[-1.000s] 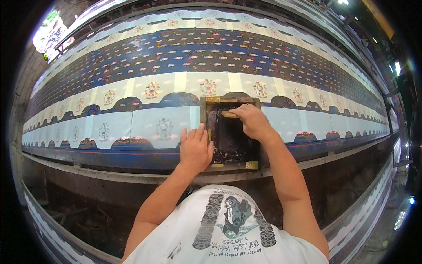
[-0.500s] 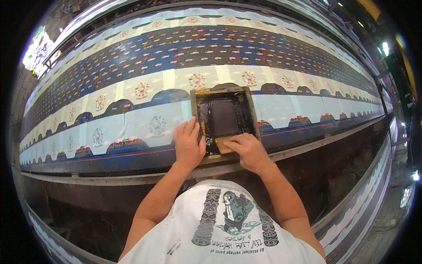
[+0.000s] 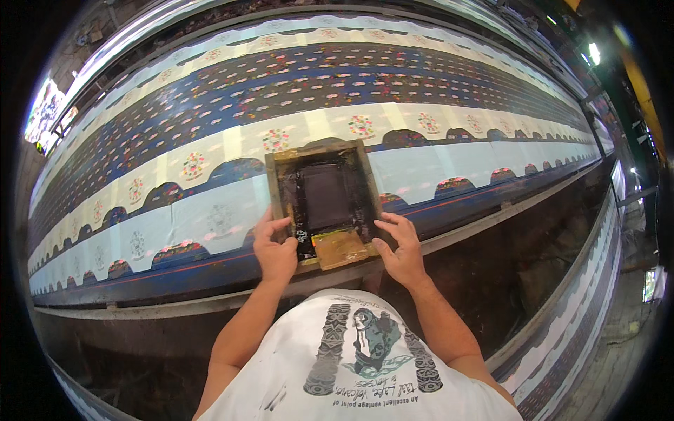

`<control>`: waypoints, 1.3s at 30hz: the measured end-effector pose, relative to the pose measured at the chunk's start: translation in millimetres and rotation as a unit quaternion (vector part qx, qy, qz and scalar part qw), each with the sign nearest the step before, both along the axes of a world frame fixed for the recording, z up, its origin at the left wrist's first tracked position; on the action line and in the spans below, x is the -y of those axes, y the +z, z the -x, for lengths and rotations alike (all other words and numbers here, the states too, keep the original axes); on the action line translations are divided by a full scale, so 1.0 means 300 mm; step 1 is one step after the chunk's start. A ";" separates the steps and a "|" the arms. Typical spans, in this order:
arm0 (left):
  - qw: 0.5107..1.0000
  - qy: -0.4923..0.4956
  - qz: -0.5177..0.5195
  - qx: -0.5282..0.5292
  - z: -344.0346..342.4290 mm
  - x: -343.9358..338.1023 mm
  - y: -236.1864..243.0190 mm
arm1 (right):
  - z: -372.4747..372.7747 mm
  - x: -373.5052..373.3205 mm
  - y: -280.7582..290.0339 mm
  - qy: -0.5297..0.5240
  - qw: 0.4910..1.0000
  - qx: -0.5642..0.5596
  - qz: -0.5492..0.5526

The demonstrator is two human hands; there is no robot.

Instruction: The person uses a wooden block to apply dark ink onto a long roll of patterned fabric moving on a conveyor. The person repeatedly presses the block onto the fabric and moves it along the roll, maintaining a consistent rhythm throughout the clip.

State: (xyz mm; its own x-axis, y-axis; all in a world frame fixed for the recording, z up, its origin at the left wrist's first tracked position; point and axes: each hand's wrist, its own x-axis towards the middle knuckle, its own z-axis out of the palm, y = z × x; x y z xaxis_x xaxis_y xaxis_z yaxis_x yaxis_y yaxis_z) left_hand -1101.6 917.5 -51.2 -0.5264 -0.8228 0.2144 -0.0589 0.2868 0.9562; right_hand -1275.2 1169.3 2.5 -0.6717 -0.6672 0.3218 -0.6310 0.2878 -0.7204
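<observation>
head view: the left hand [image 3: 275,249] is at the left rail of a wooden frame [image 3: 314,149], its thumb and fingertips apart along the wood; the right hand [image 3: 400,245] faces it at the right rail, thumb also parted from the fingers. whether either one presses firmly, i cannot tell. the frame lies between the two hands and stretches away beyond them, its long axis running outward and leaning left at the far end, so both hands sit by its nearer half. the left hand overlaps its rail more; the right meets only the edge.

between the thumbs, on the frame's near end, rests a flat wooden block [image 3: 340,250], long side running hand to hand, a little closer to the right thumb. just past it is the dark mesh [image 3: 325,196].

left of the left hand, pale blue panels [image 3: 189,231] carry faint grey prints; beyond the frame, cream panels [image 3: 316,128] bear colourful round motifs, any lettering too small to read. on the near side of the grip, the white shirt [image 3: 281,379] has printed and script-like lettering, upside down.
</observation>
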 end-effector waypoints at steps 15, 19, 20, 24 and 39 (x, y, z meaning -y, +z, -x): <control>0.999 0.007 0.039 -0.036 0.517 -0.446 -0.029 | 0.502 -0.454 -0.097 0.007 0.998 0.049 0.031; 0.998 0.010 -0.003 -0.065 0.614 -0.527 -0.060 | 0.577 -0.495 -0.054 0.064 0.996 -0.069 0.004; 0.999 0.012 0.005 -0.050 0.621 -0.540 -0.070 | 0.590 -0.495 -0.047 0.101 0.993 -0.067 0.008; 0.999 0.015 0.011 -0.035 0.658 -0.570 -0.053 | 0.628 -0.479 0.003 0.231 0.968 -0.096 -0.028; 0.999 0.032 -0.037 -0.009 0.692 -0.582 -0.085 | 0.824 -0.294 0.208 0.361 0.906 -0.113 -0.187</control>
